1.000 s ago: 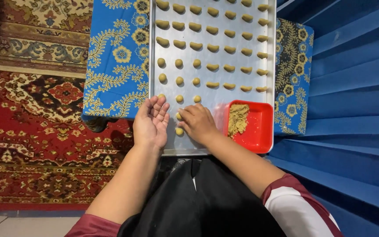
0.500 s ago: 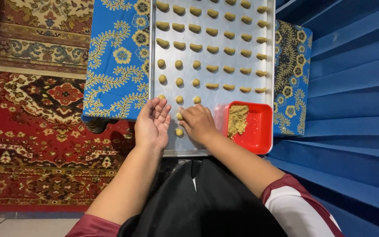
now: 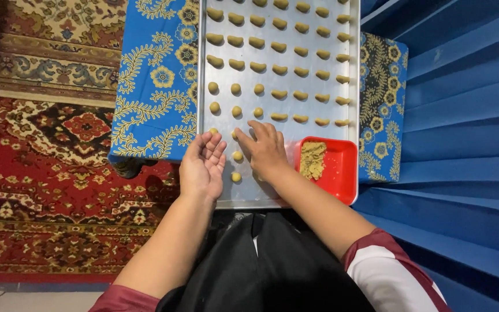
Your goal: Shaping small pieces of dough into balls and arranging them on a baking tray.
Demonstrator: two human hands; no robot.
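Note:
A long metal baking tray [image 3: 330,75] lies in front of me, covered with rows of small tan dough pieces [image 3: 278,70], some rolled into balls [image 3: 236,110]. My left hand [image 3: 202,166] rests palm up at the tray's near left edge, fingers apart and empty. My right hand [image 3: 265,149] lies palm down on the tray, its fingertips at a dough ball [image 3: 235,134] near the left column. Two more balls [image 3: 237,156] sit between my hands. A red square dish [image 3: 339,173] holding a lump of dough [image 3: 312,160] stands at the tray's near right corner.
The tray sits on a blue cloth with yellow flower patterns [image 3: 156,86] over a low stand. A red patterned carpet [image 3: 47,173] spreads to the left. Blue ribbed panels [image 3: 463,133] rise on the right. My black-clothed lap [image 3: 261,266] is below the tray.
My right hand has stretched its fingers forward and left across the tray to a dough ball. My left hand has stayed put, palm up.

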